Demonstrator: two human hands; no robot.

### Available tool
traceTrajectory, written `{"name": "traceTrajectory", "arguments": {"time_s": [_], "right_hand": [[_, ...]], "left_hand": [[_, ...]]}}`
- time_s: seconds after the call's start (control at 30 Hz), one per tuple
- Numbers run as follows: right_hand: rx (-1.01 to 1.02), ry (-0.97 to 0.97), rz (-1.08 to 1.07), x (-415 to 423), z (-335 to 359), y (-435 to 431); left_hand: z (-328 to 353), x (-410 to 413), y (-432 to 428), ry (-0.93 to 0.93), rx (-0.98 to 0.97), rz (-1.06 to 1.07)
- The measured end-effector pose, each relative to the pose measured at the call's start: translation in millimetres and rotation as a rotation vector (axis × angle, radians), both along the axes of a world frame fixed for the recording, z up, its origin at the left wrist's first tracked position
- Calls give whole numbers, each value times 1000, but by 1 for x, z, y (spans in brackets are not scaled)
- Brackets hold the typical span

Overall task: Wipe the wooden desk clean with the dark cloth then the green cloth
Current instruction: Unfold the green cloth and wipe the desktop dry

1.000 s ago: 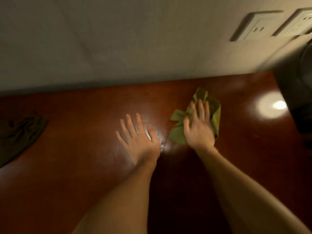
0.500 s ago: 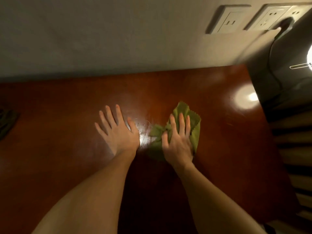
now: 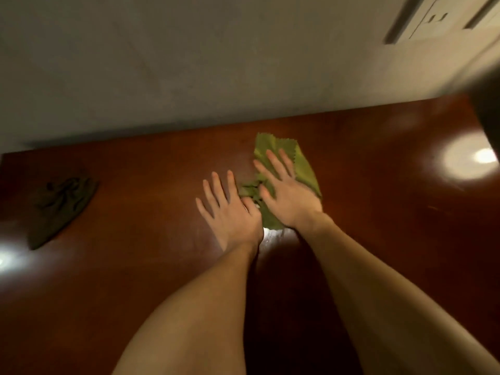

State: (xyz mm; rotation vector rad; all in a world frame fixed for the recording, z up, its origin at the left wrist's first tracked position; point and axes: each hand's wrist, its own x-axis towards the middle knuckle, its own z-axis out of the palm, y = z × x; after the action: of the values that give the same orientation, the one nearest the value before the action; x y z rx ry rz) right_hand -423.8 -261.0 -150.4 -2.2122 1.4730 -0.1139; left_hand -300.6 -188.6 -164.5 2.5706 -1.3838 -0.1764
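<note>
My right hand (image 3: 286,196) lies flat with straight fingers on the green cloth (image 3: 303,163), pressing it onto the glossy wooden desk (image 3: 151,244) near the middle. Part of the cloth bunches between my two hands. My left hand (image 3: 230,209) rests flat on the bare wood just left of it, fingers spread, its thumb touching the cloth's edge. The dark cloth (image 3: 59,204) lies crumpled on the desk at the far left, apart from both hands.
A grey wall (image 3: 189,63) runs along the desk's back edge. Wall sockets (image 3: 435,20) sit at the top right. A dark blurred object (image 3: 489,112) stands at the desk's right end, with a bright light reflection (image 3: 470,158) on the wood beside it.
My right hand has slid the green cloth forward and toward my left hand, so the two hands now touch. The view swung left, bringing the dark cloth back into sight.
</note>
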Motion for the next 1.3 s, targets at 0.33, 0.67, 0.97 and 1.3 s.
{"name": "traceTrajectory", "arguments": {"time_s": [0.33,0.67,0.97,1.3], "right_hand": [[31,232,-654,-279,10,52],[-86,206,-317,-95,5,26],[-103,128,-127,-110,-4,-25],[-41,98,-631,-191,-2,-33]], "left_hand": [[3,-2,1,9,39,-7],[4,-1,2,7,45,-7],[3,-1,1,-3,33,6],[4,-3,1,-29,32,0]]}}
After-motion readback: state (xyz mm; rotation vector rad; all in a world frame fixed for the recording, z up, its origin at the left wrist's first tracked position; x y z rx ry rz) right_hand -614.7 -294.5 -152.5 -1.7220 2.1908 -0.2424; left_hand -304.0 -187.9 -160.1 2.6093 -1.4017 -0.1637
